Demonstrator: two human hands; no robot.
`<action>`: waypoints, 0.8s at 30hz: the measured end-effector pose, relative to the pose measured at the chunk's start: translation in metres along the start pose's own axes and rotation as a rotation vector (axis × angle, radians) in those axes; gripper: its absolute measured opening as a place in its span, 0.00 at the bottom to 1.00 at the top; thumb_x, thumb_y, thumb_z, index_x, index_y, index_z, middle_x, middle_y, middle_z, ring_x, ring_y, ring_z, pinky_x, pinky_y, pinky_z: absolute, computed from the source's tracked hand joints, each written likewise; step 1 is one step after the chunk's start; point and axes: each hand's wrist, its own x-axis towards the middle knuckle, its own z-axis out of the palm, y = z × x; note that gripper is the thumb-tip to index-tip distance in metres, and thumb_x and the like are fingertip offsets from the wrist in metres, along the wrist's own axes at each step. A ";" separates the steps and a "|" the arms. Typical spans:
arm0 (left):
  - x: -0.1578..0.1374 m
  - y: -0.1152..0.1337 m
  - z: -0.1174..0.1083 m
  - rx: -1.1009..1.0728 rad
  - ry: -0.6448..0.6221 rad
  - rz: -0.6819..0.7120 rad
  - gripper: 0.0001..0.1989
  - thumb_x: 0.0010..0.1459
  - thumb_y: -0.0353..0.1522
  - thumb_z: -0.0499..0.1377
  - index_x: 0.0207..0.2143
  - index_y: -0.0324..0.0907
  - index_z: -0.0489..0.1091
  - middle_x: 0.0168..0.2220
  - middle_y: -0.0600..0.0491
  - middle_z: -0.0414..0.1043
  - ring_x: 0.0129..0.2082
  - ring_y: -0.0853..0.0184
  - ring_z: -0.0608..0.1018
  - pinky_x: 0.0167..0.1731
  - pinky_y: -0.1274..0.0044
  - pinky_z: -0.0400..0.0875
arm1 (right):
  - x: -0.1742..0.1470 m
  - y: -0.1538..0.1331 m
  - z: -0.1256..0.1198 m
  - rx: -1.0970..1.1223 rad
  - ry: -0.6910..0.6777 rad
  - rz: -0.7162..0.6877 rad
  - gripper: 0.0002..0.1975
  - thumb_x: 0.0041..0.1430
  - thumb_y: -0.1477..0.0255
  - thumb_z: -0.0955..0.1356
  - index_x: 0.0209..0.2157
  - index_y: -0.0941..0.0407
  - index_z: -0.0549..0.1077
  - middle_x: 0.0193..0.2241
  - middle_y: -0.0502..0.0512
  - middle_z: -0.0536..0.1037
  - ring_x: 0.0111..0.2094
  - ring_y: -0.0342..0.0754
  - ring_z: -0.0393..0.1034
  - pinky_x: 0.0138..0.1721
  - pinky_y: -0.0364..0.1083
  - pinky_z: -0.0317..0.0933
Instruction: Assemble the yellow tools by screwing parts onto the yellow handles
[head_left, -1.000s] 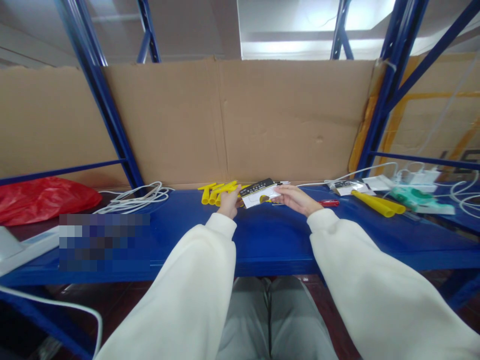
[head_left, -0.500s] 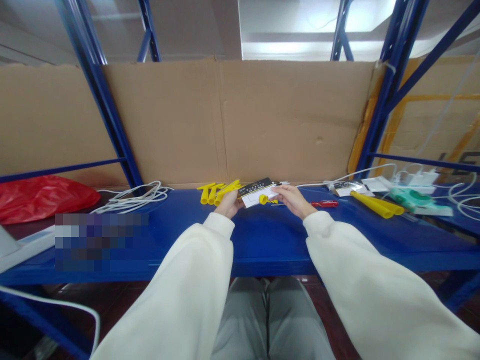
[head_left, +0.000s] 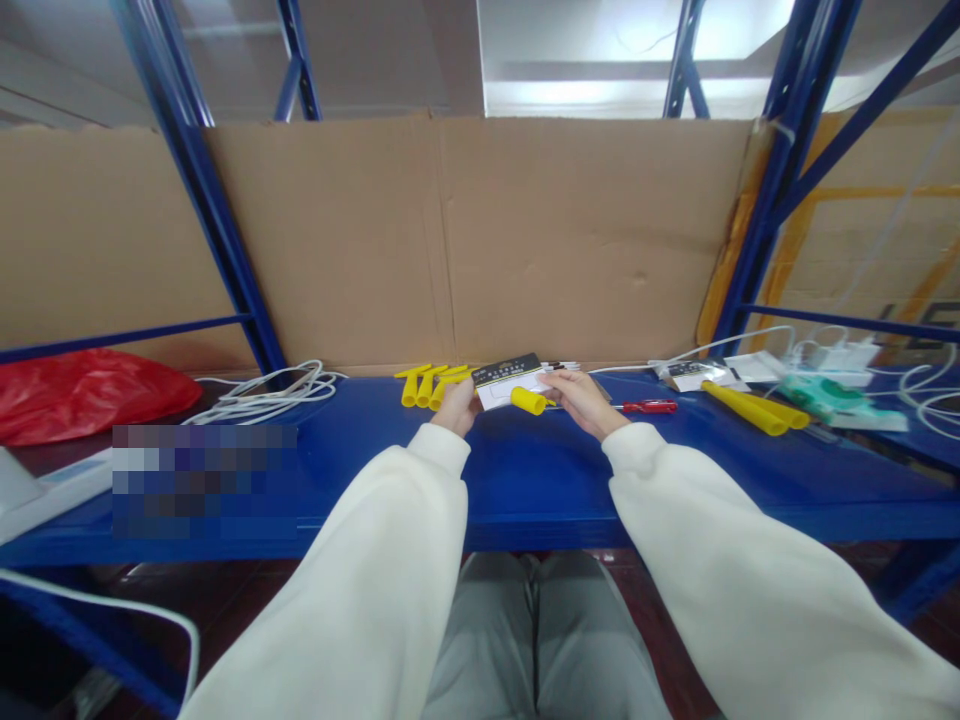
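Observation:
A black-and-white printed card or flat packet (head_left: 504, 378) is held up above the blue tabletop, tilted. My left hand (head_left: 456, 407) is closed on its left edge. At its right edge, the fingers of my right hand (head_left: 579, 398) pinch it. A short yellow tube end (head_left: 529, 401) shows at the card's lower right, close to my right fingertips; I cannot tell whether it is held too. Several yellow T-shaped handles (head_left: 424, 387) lie just beyond my left hand. Thin white and dark rods (head_left: 559, 366) lie behind the card.
A red screwdriver (head_left: 649, 407) lies right of my right hand. Farther right are two yellow cones (head_left: 754, 408), a plastic packet (head_left: 701, 375) and a green-white bag (head_left: 832, 395). Coiled white cable (head_left: 274, 390) and a red bag (head_left: 97, 395) sit left. A cardboard sheet (head_left: 480, 240) stands behind.
The card has shifted slightly left and flattened in my hands. More of the yellow tube end now shows in front of it.

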 end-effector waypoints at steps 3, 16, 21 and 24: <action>-0.003 0.000 0.002 -0.021 0.062 0.019 0.14 0.51 0.18 0.58 0.37 0.43 0.67 0.22 0.59 0.73 0.33 0.65 0.82 0.39 0.70 0.77 | -0.002 -0.001 0.001 0.008 0.003 0.005 0.10 0.36 0.71 0.80 0.20 0.58 0.77 0.26 0.53 0.81 0.29 0.45 0.76 0.38 0.44 0.72; -0.010 0.001 0.007 0.159 -0.111 -0.056 0.04 0.57 0.28 0.57 0.33 0.42 0.72 0.23 0.53 0.75 0.34 0.62 0.82 0.37 0.71 0.77 | -0.002 0.000 0.002 -0.041 0.036 -0.012 0.09 0.43 0.73 0.78 0.20 0.58 0.76 0.25 0.52 0.80 0.26 0.44 0.76 0.37 0.44 0.74; -0.017 0.000 0.008 0.281 -0.110 -0.091 0.05 0.59 0.31 0.55 0.32 0.44 0.71 0.26 0.52 0.76 0.36 0.62 0.81 0.36 0.72 0.74 | -0.001 0.001 0.001 -0.066 0.114 -0.051 0.10 0.44 0.73 0.78 0.19 0.57 0.75 0.21 0.50 0.78 0.24 0.44 0.75 0.35 0.44 0.74; -0.020 0.003 0.009 0.340 -0.132 -0.103 0.11 0.63 0.35 0.49 0.34 0.45 0.71 0.27 0.51 0.77 0.40 0.60 0.80 0.37 0.69 0.74 | -0.001 -0.001 0.001 -0.069 0.135 -0.041 0.09 0.45 0.74 0.77 0.19 0.57 0.75 0.21 0.50 0.78 0.24 0.44 0.75 0.37 0.44 0.73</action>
